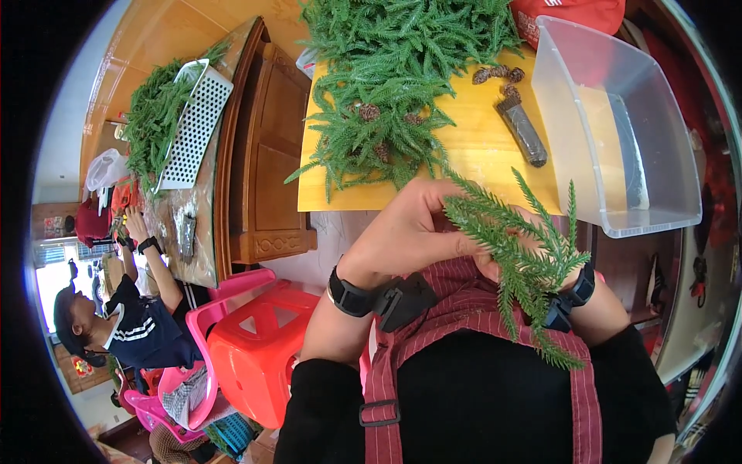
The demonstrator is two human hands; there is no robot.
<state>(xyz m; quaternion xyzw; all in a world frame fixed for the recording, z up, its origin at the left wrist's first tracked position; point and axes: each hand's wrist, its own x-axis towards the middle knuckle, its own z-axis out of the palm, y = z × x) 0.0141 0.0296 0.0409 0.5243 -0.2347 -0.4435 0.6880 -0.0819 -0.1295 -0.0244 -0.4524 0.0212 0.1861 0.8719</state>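
Observation:
Close to my chest, just off the near edge of the yellow table [479,131], I hold a green artificial pine sprig [533,267] with several drooping tips. My left hand [410,228] is closed, its thumb and fingers pinched together at the sprig's left side. Behind the needles, my right hand [532,241] closes around the sprig; most of its fingers are hidden. On the table beyond lies a sprig cluster [371,147] with brown pine cones [369,112] in it. Farther back, a big heap of green sprigs [410,39] covers the tabletop.
Loose pine cones [498,73] and a plastic-wrapped dark bundle [522,131] lie right of the sprigs. A clear plastic bin [576,147] stands at the right edge, a red bag [572,17] behind it. Leftward are a red stool [251,363], a white basket [197,127] and a seated person [151,329].

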